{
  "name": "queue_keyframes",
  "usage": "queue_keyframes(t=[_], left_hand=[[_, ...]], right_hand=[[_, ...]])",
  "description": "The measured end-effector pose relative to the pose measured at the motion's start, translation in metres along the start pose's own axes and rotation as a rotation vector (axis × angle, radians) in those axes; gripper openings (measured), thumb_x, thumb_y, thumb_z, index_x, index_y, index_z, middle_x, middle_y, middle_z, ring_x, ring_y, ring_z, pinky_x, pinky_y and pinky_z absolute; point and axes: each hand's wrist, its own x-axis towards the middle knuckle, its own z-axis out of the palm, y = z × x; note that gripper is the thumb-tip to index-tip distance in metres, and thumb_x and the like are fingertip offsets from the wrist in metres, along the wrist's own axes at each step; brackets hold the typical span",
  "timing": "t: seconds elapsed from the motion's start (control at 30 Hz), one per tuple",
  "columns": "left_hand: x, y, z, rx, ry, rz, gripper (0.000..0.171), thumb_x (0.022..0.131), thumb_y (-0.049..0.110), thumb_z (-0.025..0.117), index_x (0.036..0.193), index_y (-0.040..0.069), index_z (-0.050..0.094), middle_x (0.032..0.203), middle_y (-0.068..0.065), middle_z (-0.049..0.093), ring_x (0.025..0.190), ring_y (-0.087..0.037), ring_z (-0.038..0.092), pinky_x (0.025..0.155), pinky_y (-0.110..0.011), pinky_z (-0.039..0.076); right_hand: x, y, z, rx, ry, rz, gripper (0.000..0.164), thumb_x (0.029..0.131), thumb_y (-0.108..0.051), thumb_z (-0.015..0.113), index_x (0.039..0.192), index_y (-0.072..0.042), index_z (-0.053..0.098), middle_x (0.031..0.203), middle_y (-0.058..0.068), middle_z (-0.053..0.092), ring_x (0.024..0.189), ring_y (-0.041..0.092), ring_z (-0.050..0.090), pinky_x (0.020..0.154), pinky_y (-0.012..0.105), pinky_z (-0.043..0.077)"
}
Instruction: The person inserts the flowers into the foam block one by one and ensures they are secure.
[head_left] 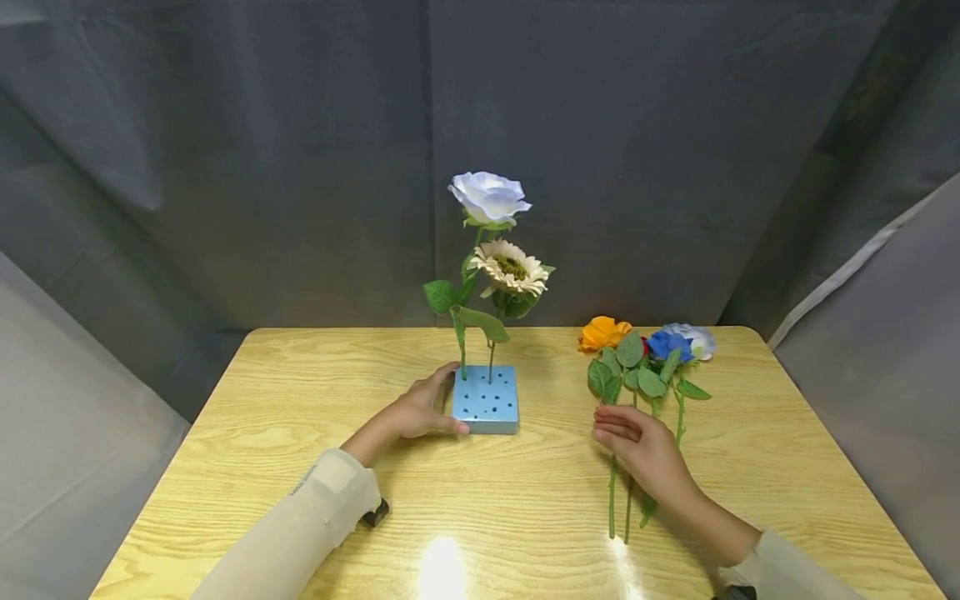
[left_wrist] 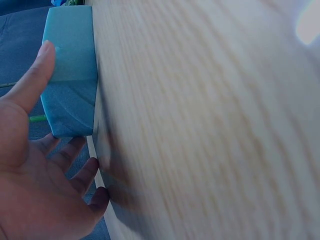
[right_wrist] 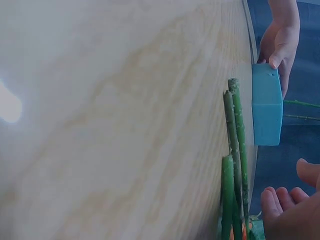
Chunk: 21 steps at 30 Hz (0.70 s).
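My left hand holds a blue foam block at its left side, thumb on the front face and fingers reaching behind. Small holes dot the block's top. Two artificial flowers stand upright in it: a pale white-lilac rose and, lower, a cream daisy-like flower. To the right, my right hand hovers over the stems of several flowers lying on the table. Its thumb and fingers are apart with nothing between them in the right wrist view. Nearest its fingertips are the leaves of an orange flower.
Beside the orange flower lie a blue flower, a pale blue-white one and a mostly hidden red one. Their green stems point toward the near edge. Grey curtains hang behind the wooden table and at its sides.
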Motion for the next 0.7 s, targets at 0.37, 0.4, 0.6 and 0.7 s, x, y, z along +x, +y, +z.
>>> queue_keyframes(t=[0.37, 0.4, 0.6, 0.7], left_hand=[[0.001, -0.001, 0.0, -0.005, -0.005, -0.005, 0.119, 0.076, 0.043, 0.092, 0.167, 0.025, 0.017, 0.168, -0.018, 0.026, 0.154, -0.046, 0.019, 0.116, -0.072, 0.024], [0.001, -0.001, 0.0, -0.006, -0.005, -0.006, 0.119, 0.076, 0.043, 0.092, 0.167, 0.025, 0.016, 0.168, -0.018, 0.026, 0.154, -0.046, 0.019, 0.116, -0.072, 0.024], [0.0, 0.001, 0.0, 0.001, -0.007, -0.008, 0.118, 0.077, 0.043, 0.091, 0.167, 0.025, 0.016, 0.168, -0.018, 0.026, 0.154, -0.046, 0.019, 0.117, -0.071, 0.024], [0.0, 0.001, 0.0, -0.007, -0.009, -0.009, 0.118, 0.077, 0.042, 0.091, 0.167, 0.024, 0.016, 0.168, -0.018, 0.026, 0.154, -0.046, 0.018, 0.117, -0.071, 0.024]], right_hand=[[-0.01, 0.002, -0.012, -0.096, 0.063, 0.12, 0.046, 0.096, -0.016, 0.076, 0.134, 0.006, 0.063, 0.13, 0.025, 0.066, 0.1, 0.002, 0.069, 0.081, 0.018, 0.058], [-0.01, 0.002, -0.013, -0.108, 0.063, 0.129, 0.046, 0.096, -0.016, 0.076, 0.134, 0.005, 0.063, 0.13, 0.025, 0.066, 0.099, 0.002, 0.069, 0.08, 0.018, 0.058], [-0.011, 0.005, -0.016, -0.152, 0.055, 0.146, 0.045, 0.095, -0.015, 0.076, 0.134, 0.005, 0.062, 0.129, 0.024, 0.067, 0.102, 0.008, 0.071, 0.079, 0.018, 0.058], [-0.011, 0.006, -0.015, -0.16, 0.053, 0.144, 0.046, 0.095, -0.013, 0.077, 0.134, 0.006, 0.062, 0.129, 0.025, 0.067, 0.106, 0.021, 0.073, 0.078, 0.018, 0.058]])
